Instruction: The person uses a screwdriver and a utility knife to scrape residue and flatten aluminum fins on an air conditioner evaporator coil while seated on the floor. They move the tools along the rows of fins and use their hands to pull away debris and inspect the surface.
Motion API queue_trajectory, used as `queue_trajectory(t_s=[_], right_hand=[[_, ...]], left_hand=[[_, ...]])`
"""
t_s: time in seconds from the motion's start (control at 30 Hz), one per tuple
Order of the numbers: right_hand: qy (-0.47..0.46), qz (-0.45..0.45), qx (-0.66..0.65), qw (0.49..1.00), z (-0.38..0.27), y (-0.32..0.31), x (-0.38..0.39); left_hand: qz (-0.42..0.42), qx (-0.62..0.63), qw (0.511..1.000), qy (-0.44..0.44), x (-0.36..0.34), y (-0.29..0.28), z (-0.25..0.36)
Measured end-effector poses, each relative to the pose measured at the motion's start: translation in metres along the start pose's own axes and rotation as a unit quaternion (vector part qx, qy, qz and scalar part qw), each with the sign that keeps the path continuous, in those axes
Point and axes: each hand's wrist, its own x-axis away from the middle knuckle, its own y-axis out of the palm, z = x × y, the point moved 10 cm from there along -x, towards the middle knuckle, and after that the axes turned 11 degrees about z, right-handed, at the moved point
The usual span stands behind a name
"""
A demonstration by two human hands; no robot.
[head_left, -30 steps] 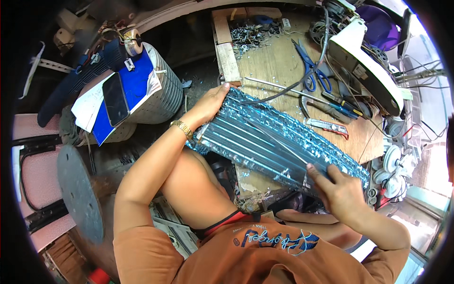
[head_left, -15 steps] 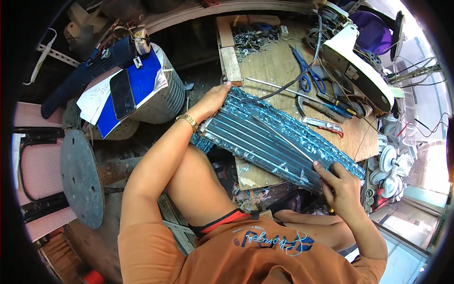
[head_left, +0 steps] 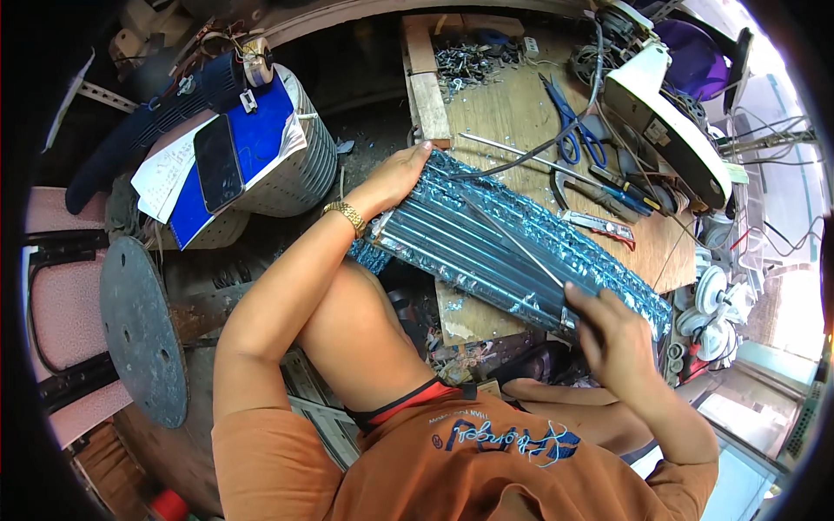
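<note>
A long finned coil panel [head_left: 469,256] with shiny blue crinkled edges and parallel dark grooves lies slanted over my lap and the board's near edge. My left hand [head_left: 401,178], with a gold bracelet at its wrist, is closed on the panel's far left corner. Over the panel's right part, my right hand [head_left: 612,334] is curled around the end of a thin metal rod [head_left: 517,243]. The rod slopes up and left across the grooves, and its held end is hidden in my fingers. Some motion blur softens the right fingers.
On the wooden board [head_left: 486,130] lie blue scissors [head_left: 569,130], a red-and-silver utility knife [head_left: 599,227], pliers [head_left: 608,195], a long rod and loose screws [head_left: 469,65]. A black cable crosses it. Left stands a ribbed drum [head_left: 304,148] bearing a phone [head_left: 219,165] and papers.
My right hand has shifted slightly up and left along the panel with the rod. The left hand keeps its hold on the corner.
</note>
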Motion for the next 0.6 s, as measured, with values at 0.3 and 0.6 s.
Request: queue_trajectory(t_s=[0.3, 0.6], right_hand=[[-0.015, 0.069, 0.025, 0.997, 0.023, -0.047, 0.000], [-0.090, 0.048, 0.090, 0.991, 0.010, -0.022, -0.001]], left_hand=[[-0.003, 0.049, 0.999, -0.009, -0.016, 0.002, -0.021], [0.016, 0.032, 0.999, -0.016, -0.008, -0.007, -0.017]])
